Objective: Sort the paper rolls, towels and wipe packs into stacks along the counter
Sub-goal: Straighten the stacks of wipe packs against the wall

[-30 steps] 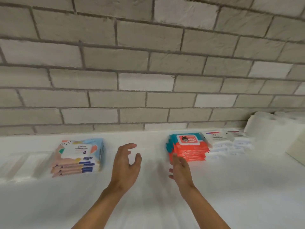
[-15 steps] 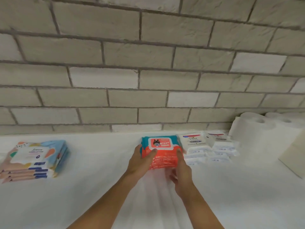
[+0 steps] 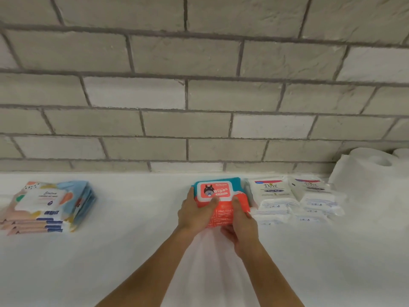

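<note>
Mid-counter, orange wipes stack (image 3: pixel 213 190) is clasped by left hand (image 3: pixel 194 214) and right hand (image 3: pixel 243 224); adjacent Dove packs (image 3: pixel 273 194) may be dislodged.

A brick wall (image 3: pixel 199 96) of pale grey blocks with darker mortar lines fills the upper view, a few bricks whiter than the rest. Below it runs a white tabletop (image 3: pixel 132 251) that meets the wall's foot.

Single head view, close, forward-down at counter (image 3: pixel 132 251) against wall (image 3: pixel 199 96)
</note>
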`<state>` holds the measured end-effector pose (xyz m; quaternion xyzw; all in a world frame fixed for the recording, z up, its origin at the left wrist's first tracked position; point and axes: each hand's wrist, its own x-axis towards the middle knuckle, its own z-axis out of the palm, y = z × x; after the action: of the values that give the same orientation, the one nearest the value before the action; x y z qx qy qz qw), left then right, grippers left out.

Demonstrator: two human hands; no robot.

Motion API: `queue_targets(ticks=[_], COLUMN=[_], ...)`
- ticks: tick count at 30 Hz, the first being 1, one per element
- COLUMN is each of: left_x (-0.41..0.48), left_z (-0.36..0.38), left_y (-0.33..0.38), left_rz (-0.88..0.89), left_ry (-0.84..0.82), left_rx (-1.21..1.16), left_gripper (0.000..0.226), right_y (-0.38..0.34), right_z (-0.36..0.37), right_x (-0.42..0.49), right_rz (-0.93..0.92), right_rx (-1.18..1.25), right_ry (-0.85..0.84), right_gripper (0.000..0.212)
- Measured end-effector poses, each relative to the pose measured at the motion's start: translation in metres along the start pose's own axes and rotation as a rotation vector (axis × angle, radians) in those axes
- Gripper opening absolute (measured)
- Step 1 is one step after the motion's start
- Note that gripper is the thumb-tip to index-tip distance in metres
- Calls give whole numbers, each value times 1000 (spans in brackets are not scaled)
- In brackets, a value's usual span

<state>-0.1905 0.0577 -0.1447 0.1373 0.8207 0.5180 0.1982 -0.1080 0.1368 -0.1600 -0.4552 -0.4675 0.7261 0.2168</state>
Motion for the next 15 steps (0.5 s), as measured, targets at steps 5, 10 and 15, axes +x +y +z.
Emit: queue_targets(ticks=[5,10,15], left_x=[2,3,7], left_z=[-4,-26,-56], left_y=[-5,-15,-24], left_rz=[17,44,68], left_ry=[20,12,26], left_rx=[-37,-100,-78], left_gripper=[66,60,56], right_y=[-1,-3,-5], right_z=[3,16,41], right_x=[8,7,4], right_rz=[12,-27,-47], right_rx=[-101,-272,-502], right_ry=[-17,-61,-94], right_gripper=[42,39,39])
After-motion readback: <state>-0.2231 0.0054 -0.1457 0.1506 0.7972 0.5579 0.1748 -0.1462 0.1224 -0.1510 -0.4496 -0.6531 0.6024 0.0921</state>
